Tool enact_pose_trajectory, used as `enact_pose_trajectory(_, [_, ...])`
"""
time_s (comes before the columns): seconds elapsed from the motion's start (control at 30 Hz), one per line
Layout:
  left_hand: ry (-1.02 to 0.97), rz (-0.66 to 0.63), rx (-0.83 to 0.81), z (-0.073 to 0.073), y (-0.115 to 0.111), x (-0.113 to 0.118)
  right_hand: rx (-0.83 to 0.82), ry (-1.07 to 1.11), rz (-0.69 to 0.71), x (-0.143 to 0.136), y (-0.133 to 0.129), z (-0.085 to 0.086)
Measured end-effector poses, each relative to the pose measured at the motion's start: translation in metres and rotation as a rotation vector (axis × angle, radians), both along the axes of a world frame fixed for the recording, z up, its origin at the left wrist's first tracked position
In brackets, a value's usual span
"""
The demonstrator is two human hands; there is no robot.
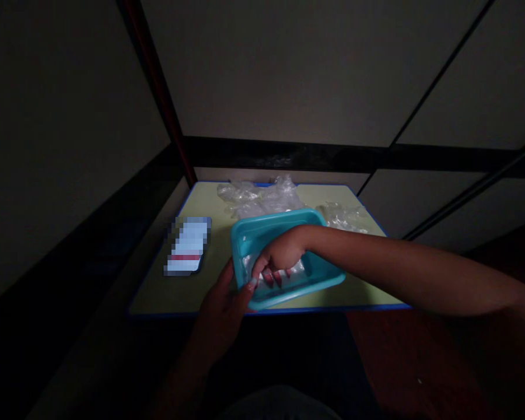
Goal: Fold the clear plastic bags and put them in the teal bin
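Observation:
A teal plastic basin (280,220) sits near the front of a small yellowish table. Inside it lies clear plastic (298,268), partly under my right hand (282,256). The fingers of that hand are spread and point down onto the plastic, and its thumb is near the basin's left front corner. My left hand (227,297) grips the basin at the same corner, thumb over the rim and fingers along the outside. Whether the right fingers pinch any of the plastic is hard to see in the dim light.
The table (157,294) has a blue edge. A phone (188,245) with a lit, pixelated screen lies at its left. Crumpled clear plastic (262,198) lies behind the basin, and another clear piece (345,217) at the back right. A wall (280,70) rises behind.

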State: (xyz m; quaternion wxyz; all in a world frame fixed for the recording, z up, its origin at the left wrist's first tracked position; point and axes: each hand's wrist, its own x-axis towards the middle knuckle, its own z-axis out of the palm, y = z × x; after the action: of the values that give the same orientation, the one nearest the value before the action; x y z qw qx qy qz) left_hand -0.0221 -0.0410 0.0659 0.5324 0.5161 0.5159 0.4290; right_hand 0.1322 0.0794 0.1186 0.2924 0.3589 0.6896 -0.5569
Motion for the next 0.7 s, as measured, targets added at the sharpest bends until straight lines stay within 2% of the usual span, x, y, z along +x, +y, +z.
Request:
enact_pose_trajectory(0.1, [-0.02, 0.003, -0.022, -0.002, 0.0, -0.001, 0.014, -0.016, 0.039, -0.004, 0.0, -0.01])
enact_pose_trajectory(0.27, [-0.091, -0.009, -0.056, -0.008, 0.004, -0.001, -0.023, -0.035, -0.042, -0.004, 0.007, -0.024])
enact_pose_trajectory(0.37, [-0.164, 0.008, -0.083, -0.007, 0.006, 0.001, -0.068, 0.011, -0.054, -0.002, 0.015, -0.026])
enact_pose_trajectory(0.53, [-0.214, 0.038, -0.125, -0.003, 0.008, 0.004, -0.097, 0.151, -0.042, 0.004, 0.024, -0.008])
enact_pose_trajectory(0.7, [-0.224, 0.046, -0.151, -0.003, 0.009, 0.004, 0.003, 0.212, -0.071, 0.016, 0.017, 0.029])
